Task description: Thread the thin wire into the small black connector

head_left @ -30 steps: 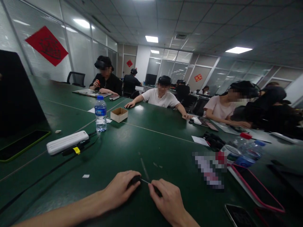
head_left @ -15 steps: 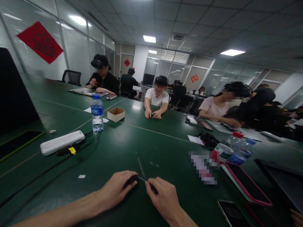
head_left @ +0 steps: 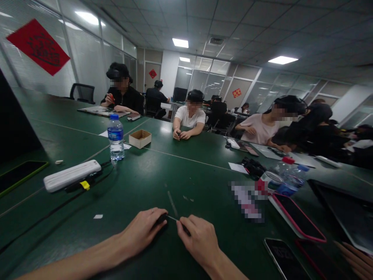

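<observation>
Just above the green table (head_left: pixel 140 186), my left hand (head_left: pixel 142 229) is closed around a small black object (head_left: pixel 162 218), mostly covered by the fingers. From it a thin, shiny metal rod (head_left: pixel 172 217) runs across the gap to my right hand (head_left: pixel 201 237). The fingertips of my right hand pinch the rod's other end; something dark shows beneath them, but I cannot make it out. Both hands are close together, backs up. Beyond them a pale strip mark (head_left: pixel 172 203) lies on the tabletop.
On the left are a white power bank (head_left: pixel 72 175) with a cable, a water bottle (head_left: pixel 115 138) and an open cardboard box (head_left: pixel 140 139). Phones (head_left: pixel 284 258), bottles (head_left: pixel 293 181) and a black tray-like object (head_left: pixel 344 210) lie right. A person (head_left: pixel 190 116) sits opposite.
My view has shifted slightly, so the scene sits a little higher and further left. My hands keep nearly the same pose and hold. The person opposite has lifted one hand a little.
</observation>
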Available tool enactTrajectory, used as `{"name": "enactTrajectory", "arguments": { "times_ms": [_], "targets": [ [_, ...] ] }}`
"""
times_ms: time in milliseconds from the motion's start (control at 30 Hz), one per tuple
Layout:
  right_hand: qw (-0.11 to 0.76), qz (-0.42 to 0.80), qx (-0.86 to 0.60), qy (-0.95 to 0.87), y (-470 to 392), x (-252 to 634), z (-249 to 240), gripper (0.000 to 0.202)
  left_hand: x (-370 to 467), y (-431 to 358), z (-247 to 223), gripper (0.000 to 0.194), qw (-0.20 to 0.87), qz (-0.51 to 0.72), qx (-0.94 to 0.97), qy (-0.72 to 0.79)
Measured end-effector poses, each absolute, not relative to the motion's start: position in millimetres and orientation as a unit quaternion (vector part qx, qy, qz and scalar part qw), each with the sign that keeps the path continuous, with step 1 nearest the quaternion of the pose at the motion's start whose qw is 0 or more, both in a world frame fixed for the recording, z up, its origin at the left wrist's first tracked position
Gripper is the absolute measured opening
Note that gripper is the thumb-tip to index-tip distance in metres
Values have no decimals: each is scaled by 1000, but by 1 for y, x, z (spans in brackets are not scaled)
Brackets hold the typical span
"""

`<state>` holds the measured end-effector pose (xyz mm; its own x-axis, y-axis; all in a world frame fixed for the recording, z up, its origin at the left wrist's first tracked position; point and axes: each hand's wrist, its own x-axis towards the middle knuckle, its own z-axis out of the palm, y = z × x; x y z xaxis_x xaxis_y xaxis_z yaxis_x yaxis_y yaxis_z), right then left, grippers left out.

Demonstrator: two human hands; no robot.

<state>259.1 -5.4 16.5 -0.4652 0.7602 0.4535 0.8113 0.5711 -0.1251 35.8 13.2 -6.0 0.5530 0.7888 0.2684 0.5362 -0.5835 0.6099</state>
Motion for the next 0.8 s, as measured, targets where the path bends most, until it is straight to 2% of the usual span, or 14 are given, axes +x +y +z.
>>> {"name": "enactTrajectory", "arguments": {
  "times_ms": [367,667,800],
  "targets": [
    [242,-115,-450,-852,-8,259,13,20,35,13,-8,27,213,249,863,384],
    [261,-142,-429,-853,-8,257,19,21,34,12,1,25,275,292,835,377],
    [237,-125,-424,-865,-9,258,22,24,34,15,4,25,305,305,818,380]
  ]
}}
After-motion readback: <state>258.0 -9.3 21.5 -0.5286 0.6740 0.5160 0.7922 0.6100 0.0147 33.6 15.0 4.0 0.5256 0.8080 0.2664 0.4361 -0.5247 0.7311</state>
